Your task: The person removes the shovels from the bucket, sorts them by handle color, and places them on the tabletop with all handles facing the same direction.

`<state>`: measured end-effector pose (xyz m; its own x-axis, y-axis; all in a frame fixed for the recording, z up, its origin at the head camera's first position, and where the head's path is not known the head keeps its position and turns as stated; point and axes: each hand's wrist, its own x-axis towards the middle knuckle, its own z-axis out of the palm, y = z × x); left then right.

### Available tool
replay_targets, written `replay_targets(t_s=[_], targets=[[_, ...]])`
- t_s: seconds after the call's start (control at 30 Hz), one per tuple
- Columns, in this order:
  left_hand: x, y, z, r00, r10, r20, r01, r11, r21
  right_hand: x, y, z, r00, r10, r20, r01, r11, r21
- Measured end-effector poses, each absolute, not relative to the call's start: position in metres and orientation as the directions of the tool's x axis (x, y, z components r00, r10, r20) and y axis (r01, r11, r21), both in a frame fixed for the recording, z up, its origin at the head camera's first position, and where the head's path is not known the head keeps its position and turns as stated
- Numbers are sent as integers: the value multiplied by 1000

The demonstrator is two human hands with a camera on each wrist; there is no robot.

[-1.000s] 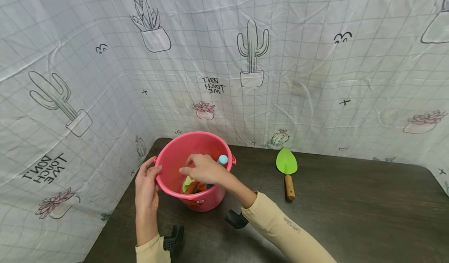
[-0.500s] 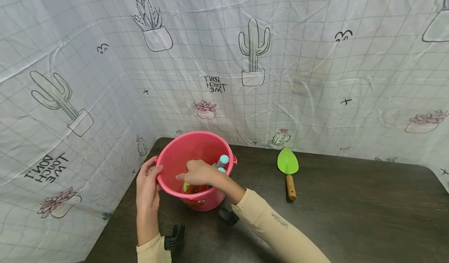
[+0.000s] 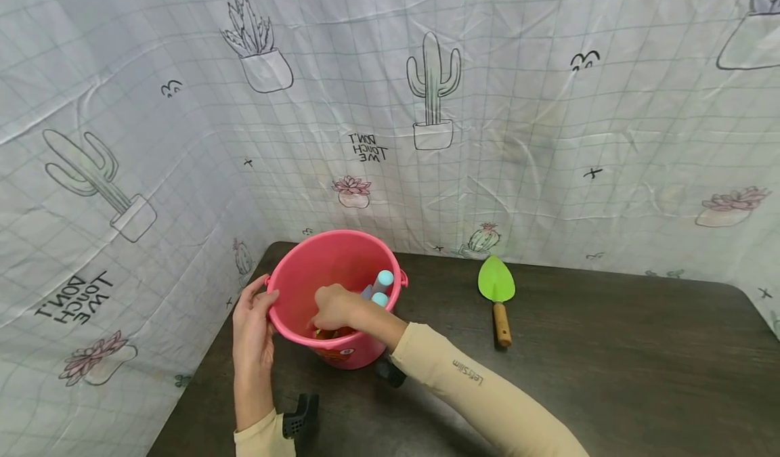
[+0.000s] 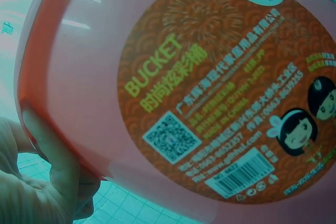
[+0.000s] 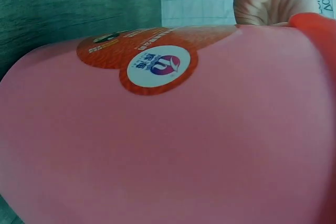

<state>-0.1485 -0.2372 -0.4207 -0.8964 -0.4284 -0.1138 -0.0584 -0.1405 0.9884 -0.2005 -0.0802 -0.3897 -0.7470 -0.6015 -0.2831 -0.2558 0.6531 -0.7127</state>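
Observation:
My left hand [image 3: 252, 332] grips the rim of a pink bucket [image 3: 365, 351] at its left side. The left wrist view shows its thumb [image 4: 55, 148] against the bucket's wall, beside a round orange label [image 4: 210, 93] reading BUCKET. My right hand [image 3: 334, 308] reaches down inside the bucket, and its fingertips are hidden by the front rim; I cannot tell what they hold. Two grey cylindrical things with light-blue ends [image 3: 384, 279] lean at the bucket's right inner side. Little else of the contents shows past the hand. In the right wrist view, the bucket's outer wall [image 5: 173, 145] fills the frame.
A hand trowel [image 3: 496, 282] with a green blade and wooden handle lies on the dark table [image 3: 609, 349], right of the bucket. Behind and to the left hangs a white curtain [image 3: 530, 105] printed with cacti.
My right hand has sunk deeper into the bucket, with its forearm shifting left. A second light-blue end has come into view. The left hand keeps its grip on the rim.

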Motion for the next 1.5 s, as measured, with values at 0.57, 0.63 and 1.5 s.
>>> replay_targets(t_s=[0.57, 0.63, 1.5], targets=[[-148, -239, -422, -902, -419, -98, -30, -167, 985, -275, -117, -520, -707, -604, -367, -256, 703, -663], [-147, -239, -423, -904, -417, -98, -28, -172, 985, -264, -110, -499, -719, -595, -360, -229, 691, -686], [-149, -234, -423, -895, -435, -98, -31, -159, 987, -228, -40, -365, -645, -626, -439, 274, 347, -897]])
